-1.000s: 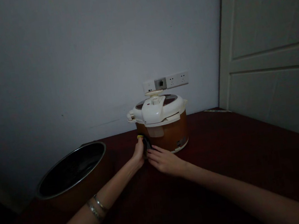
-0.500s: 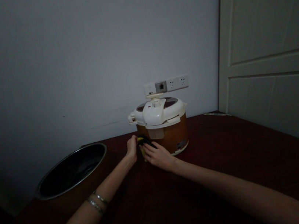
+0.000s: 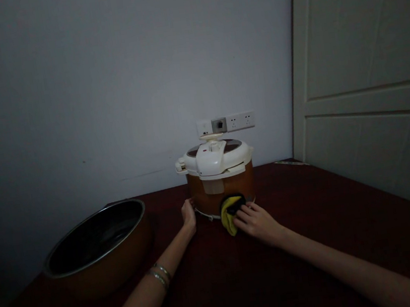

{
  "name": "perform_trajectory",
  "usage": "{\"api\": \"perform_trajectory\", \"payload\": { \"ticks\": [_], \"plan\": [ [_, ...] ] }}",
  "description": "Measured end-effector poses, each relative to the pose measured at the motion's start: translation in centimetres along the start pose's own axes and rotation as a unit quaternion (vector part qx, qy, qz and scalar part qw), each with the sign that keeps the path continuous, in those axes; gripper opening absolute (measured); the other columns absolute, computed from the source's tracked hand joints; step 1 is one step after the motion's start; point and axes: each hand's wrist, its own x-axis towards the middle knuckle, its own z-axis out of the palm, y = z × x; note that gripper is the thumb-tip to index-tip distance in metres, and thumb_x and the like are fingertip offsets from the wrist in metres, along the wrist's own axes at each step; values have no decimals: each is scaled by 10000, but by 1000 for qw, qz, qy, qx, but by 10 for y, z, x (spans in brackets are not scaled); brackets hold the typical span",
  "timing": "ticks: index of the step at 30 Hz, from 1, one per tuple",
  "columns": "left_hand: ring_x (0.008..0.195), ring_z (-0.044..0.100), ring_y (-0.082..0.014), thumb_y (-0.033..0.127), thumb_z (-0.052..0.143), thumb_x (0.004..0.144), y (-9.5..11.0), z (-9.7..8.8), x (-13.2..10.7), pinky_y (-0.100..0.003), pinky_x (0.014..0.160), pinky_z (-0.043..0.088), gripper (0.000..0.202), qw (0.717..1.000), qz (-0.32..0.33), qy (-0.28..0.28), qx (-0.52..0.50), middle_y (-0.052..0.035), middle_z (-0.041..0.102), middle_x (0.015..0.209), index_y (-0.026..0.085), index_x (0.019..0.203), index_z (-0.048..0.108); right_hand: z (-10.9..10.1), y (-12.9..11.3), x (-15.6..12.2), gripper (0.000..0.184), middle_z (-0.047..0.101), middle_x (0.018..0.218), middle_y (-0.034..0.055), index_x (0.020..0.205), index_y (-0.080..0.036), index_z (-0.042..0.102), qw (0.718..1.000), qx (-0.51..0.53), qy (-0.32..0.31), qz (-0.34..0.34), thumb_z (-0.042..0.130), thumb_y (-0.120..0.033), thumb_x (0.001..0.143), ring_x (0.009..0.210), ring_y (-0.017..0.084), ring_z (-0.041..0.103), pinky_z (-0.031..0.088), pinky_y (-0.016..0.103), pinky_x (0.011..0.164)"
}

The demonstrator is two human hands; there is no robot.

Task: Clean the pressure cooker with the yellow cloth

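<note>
A brown and white electric pressure cooker (image 3: 205, 191) stands upright on the dark red table with its lid on. Against its lower front, my right hand (image 3: 258, 223) presses a yellow and black cloth (image 3: 230, 213), fingers closed on the fabric. My left hand (image 3: 188, 216) is at the cooker's lower left side, touching it and gripping it near the base. Its fingers are partly hidden by the angle and the dim light. Two bracelets (image 3: 160, 275) circle my left wrist.
To the left on the table (image 3: 223, 283) lies a large brown pot (image 3: 110, 268) with a dark interior, tilted toward me. Wall sockets (image 3: 240, 121) sit behind the cooker. A white panelled door (image 3: 376, 150) rises on the right, and a flat strip (image 3: 291, 163) lies near the back edge.
My right hand has moved right across the cooker's front with the cloth. My left hand has come off the cloth and moved slightly down to the cooker's lower left side.
</note>
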Motion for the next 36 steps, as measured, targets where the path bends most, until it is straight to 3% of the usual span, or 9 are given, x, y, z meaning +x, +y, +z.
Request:
{"api": "perform_trajectory", "payload": {
  "ticks": [5, 8, 11, 13, 17, 22, 27, 36],
  "plan": [
    [919, 630, -212, 238, 421, 789, -10, -2, 3, -319, 860, 449, 246, 998, 47, 14, 29, -84, 701, 918, 169, 791, 657, -1, -3, 9, 214, 605, 888, 86, 1059, -175, 605, 1000, 2, 11, 14, 470, -148, 896, 861, 216, 535, 409, 402, 843],
    [927, 630, -205, 220, 423, 787, -14, -3, 4, -306, 879, 439, 247, 997, 66, 13, 44, -75, 703, 929, 184, 794, 668, 5, -16, 39, 213, 610, 1024, 113, 1038, -141, 622, 1000, 9, 20, -2, 460, -153, 902, 968, 220, 532, 426, 384, 875],
    [892, 637, -199, 219, 431, 781, -16, -4, 7, -296, 855, 449, 237, 996, 73, 9, 56, -66, 705, 871, 188, 758, 664, 17, -31, 72, 246, 559, 1230, 118, 1064, -112, 634, 998, -10, 47, -33, 458, -156, 899, 1182, 247, 445, 361, 421, 1018],
    [878, 638, -200, 220, 441, 774, -18, -6, 9, -294, 845, 452, 225, 995, 74, 10, 62, -62, 701, 818, 188, 717, 656, 26, -39, 90, 258, 568, 1227, 136, 1071, -87, 643, 998, -23, 45, -32, 489, -175, 884, 1208, 265, 434, 313, 454, 1068],
    [860, 637, -198, 213, 462, 758, -20, -9, 12, -286, 835, 453, 202, 995, 80, 18, 65, -60, 696, 796, 188, 685, 649, 37, -46, 105, 251, 591, 1186, 155, 1035, -84, 671, 999, -38, 25, -25, 528, -198, 864, 1173, 273, 475, 327, 455, 1062],
    [856, 650, -201, 216, 448, 759, -24, -9, 14, -297, 818, 469, 230, 995, 80, 32, 47, -75, 709, 854, 178, 771, 675, 35, -44, 91, 198, 606, 1106, 134, 920, -104, 681, 999, -16, 13, -43, 503, -180, 882, 1122, 262, 495, 340, 451, 1036],
    [868, 664, -207, 215, 428, 771, -28, -7, 18, -317, 813, 490, 274, 997, 73, 28, 20, -93, 715, 891, 160, 839, 688, 22, -34, 62, 205, 598, 1104, 122, 936, -137, 636, 999, 4, -3, -48, 438, -194, 926, 1015, 227, 524, 436, 417, 859],
    [893, 661, -203, 193, 420, 794, -29, -6, 18, -313, 819, 498, 278, 998, 63, 23, -3, -97, 710, 933, 159, 846, 691, 14, 4, -10, 144, 602, 1128, 98, 982, -178, 597, 1000, 22, -2, 20, 488, -234, 907, 995, 224, 511, 407, 380, 797]
  ]
}}
